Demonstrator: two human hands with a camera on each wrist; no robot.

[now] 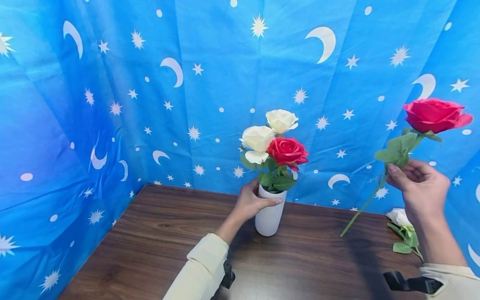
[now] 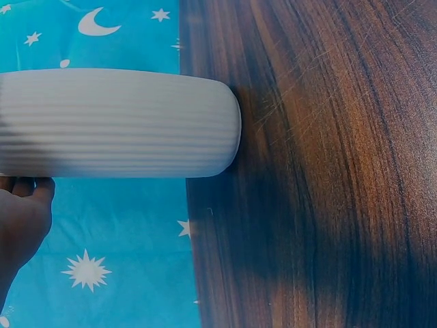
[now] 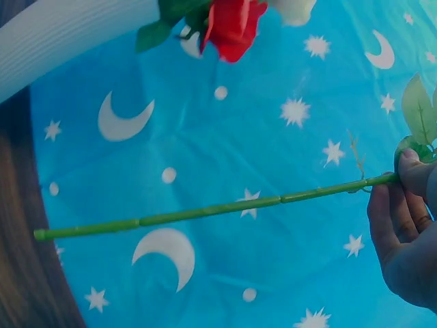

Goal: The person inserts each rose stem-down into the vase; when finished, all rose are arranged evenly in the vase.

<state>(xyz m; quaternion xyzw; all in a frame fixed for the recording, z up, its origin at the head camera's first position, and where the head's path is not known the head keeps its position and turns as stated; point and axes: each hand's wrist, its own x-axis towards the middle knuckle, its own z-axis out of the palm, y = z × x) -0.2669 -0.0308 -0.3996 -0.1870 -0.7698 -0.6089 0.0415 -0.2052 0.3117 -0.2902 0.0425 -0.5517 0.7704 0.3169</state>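
Note:
A white ribbed vase (image 1: 271,212) stands upright on the table, holding two white roses (image 1: 258,139) and a red rose (image 1: 288,151). My left hand (image 1: 252,201) grips the vase near its rim, thumb across the front; its other fingers are partly hidden behind. In the left wrist view the vase (image 2: 123,123) lies sideways across the picture. Up to the right of the vase, my right hand (image 1: 423,187) pinches a second red rose (image 1: 435,116) by its stem below the leaves. The bare green stem (image 3: 212,210) slants down toward the table, its lower end free.
Another white rose (image 1: 399,217) lies on the dark wooden table (image 1: 168,246) at the right, partly behind my right wrist. A blue cloth (image 1: 225,62) with moons and stars hangs along the back and sides of the table.

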